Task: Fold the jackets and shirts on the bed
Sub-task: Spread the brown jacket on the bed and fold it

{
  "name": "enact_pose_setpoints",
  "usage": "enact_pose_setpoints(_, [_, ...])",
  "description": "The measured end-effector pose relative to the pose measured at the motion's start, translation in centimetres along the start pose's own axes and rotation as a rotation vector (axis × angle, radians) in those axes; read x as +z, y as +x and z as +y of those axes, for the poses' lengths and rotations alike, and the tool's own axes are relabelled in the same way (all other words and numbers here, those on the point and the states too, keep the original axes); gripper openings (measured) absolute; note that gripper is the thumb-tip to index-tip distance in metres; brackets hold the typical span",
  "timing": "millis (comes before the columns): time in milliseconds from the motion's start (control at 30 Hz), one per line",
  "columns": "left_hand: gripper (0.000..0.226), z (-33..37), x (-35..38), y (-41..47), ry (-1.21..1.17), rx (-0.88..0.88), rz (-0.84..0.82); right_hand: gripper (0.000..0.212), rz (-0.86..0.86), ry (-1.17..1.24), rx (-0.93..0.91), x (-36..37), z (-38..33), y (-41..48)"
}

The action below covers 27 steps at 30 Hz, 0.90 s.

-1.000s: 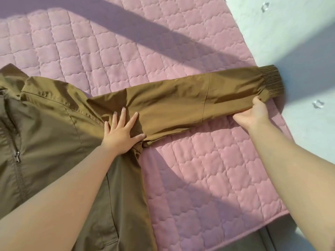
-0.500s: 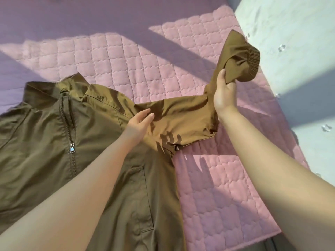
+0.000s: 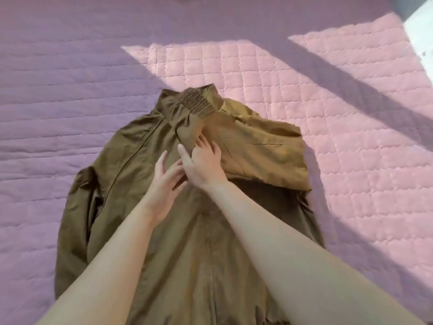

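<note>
Swung over from the bed's edge, where the right hand (image 3: 203,166) was lifting it by the cuff half a second ago, the sleeve (image 3: 262,156) now lies folded across the chest of the brown jacket (image 3: 192,254), its ribbed cuff (image 3: 196,103) resting by the collar (image 3: 167,98). The jacket lies front up in the middle of the pink quilted bed (image 3: 328,113), part in sun, part in shadow. Both arms reach forward over the garment and the hands meet at its chest. The right hand lies palm down on the inner end of the folded sleeve, fingers (image 3: 206,144) straight and slightly apart, gripping nothing. The left hand (image 3: 165,184) sits just beside and partly under it, fingers spread loose on the cloth. One sleeve fold looks done. The other sleeve (image 3: 79,202), bunched along the jacket's left side, seems not yet brought in, and the body has yet to be folded lengthwise. No other jackets or shirts are in view.
</note>
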State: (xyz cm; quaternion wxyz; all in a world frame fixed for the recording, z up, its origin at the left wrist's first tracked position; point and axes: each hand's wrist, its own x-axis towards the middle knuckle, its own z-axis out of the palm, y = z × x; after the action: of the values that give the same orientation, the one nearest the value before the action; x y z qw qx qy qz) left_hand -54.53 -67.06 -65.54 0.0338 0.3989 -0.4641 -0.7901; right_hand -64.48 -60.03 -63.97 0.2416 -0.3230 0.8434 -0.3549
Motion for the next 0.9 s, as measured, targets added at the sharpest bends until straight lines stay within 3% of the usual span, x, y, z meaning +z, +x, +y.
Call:
enact_pose_setpoints(167, [0.06, -3.1, -8.3, 0.2, 0.032, -0.264, 0.268, 0.055, -0.558, -0.236, 0.108, 8.8, 3.0, -3.6])
enact_pose_setpoints(233, [0.07, -3.9, -9.3, 0.4, 0.075, -0.3, 0.261, 0.051, -0.595, -0.168, 0.167, 9.7, 4.5, -5.1])
enact_pose_setpoints(300, [0.091, -4.4, -9.2, 0.9, 0.197, -0.272, 0.237, 0.039, -0.476, -0.054, 0.21, 9.4, 5.3, -6.0])
enact_pose_setpoints(367, [0.107, -4.5, -8.3, 1.5, 0.388, -0.213, 0.231, 0.026, -0.242, 0.037, 0.327, 8.4, 5.6, -6.5])
enact_pose_setpoints(433, [0.113, -5.0, -7.0, 2.2, 0.583, -0.12, 0.229, 0.023, 0.009, 0.059, 0.531, 6.8, 6.1, -6.7])
enact_pose_setpoints(500, [0.113, -5.7, -5.9, 2.3, 0.772, -0.023, 0.236, 0.02, 0.091, 0.049, 0.764, 6.0, 7.7, -6.9])
enact_pose_setpoints(567, [0.108, -6.7, -4.5, 2.3, 0.866, -0.004, 0.263, 0.025, 0.043, 0.113, 0.967, 4.9, 9.4, -7.4])
enact_pose_setpoints(667, [0.079, -7.0, -3.5, 2.7, 0.864, 0.034, 0.405, 0.041, 0.28, 0.674, 1.138, 2.4, 10.7, -7.6])
enact_pose_setpoints(800, [0.045, -6.4, -4.1, 4.2, 0.9, 0.043, 0.509, 0.066, 0.583, 1.378, 1.138, -2.0, 12.0, -7.3])
enact_pose_setpoints(900, [0.036, -5.4, -4.7, 4.4, 0.912, 0.063, 0.524, 0.058, 0.627, 1.537, 1.083, -2.9, 12.0, -6.9])
